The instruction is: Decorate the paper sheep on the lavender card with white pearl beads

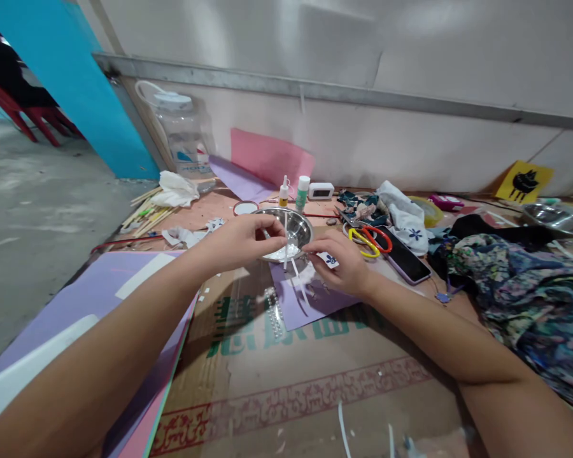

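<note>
My left hand [258, 238] is closed in a pinch over the near side of a shiny metal bowl [306, 224]. A thin white strip [286, 257] stands upright at its fingertips. Facing it, my right hand [341, 261] has its thumb and fingers bent together at the bowl's right rim; what its fingertips hold is too small to make out. A small white piece with a blue flower [331, 259] shows between its thumb and fingers. Below, a second white strip [300, 283] slants over a purple sheet [293, 313].
Behind the bowl stand a small glue bottle [283, 192], a glue stick [302, 194] and a white device [321, 191]. Scissors [370, 242] and a phone [403, 257] lie right, beside patterned cloth [520, 280]. Coloured sheets [95, 280] lie left; a water jug [184, 130] stands behind.
</note>
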### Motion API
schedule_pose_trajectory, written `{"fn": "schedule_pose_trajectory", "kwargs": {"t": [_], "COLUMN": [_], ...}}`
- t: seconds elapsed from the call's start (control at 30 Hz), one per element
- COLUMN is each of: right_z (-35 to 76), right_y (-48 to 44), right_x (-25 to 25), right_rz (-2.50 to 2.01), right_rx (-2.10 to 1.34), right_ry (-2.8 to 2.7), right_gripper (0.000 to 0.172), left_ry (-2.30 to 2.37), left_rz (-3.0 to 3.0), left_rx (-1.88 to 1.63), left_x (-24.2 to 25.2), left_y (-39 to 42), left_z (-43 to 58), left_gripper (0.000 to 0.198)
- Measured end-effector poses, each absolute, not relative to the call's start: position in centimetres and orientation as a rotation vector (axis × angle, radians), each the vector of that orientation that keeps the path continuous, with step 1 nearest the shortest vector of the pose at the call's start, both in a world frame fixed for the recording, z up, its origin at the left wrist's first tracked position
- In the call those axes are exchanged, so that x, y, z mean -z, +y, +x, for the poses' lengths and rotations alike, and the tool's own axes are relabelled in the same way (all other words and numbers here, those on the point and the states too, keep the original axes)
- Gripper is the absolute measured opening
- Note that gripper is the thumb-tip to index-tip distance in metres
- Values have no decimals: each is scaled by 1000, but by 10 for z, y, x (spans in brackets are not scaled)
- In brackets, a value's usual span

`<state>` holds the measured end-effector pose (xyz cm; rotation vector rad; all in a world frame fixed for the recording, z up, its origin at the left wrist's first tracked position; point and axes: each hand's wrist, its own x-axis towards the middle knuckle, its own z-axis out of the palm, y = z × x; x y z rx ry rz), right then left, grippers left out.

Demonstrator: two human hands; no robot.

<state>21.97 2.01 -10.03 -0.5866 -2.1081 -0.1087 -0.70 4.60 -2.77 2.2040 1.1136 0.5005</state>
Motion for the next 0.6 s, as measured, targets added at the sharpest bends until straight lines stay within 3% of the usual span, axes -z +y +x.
{"fn": "schedule_pose_trajectory", "kwargs": {"t": [0.1, 0.2, 0.6], "right_z": [213, 210, 206], "right_y": [14, 12, 11], "right_x": [93, 90, 97], "right_rz": [-700, -743, -698], "right_rx": [-77, -155, -217], "right_ry": [-2006, -2010, -2037], "right_gripper": [4, 8, 8], "left_ry": [1086, 1041, 844], "left_rz": [2357, 2552, 2749], "left_rx": [-748, -871, -676], "left_x": [26, 27, 33], "left_y": [36, 26, 24], "left_z": [-1, 4, 5], "left_gripper": [14, 10, 12]}}
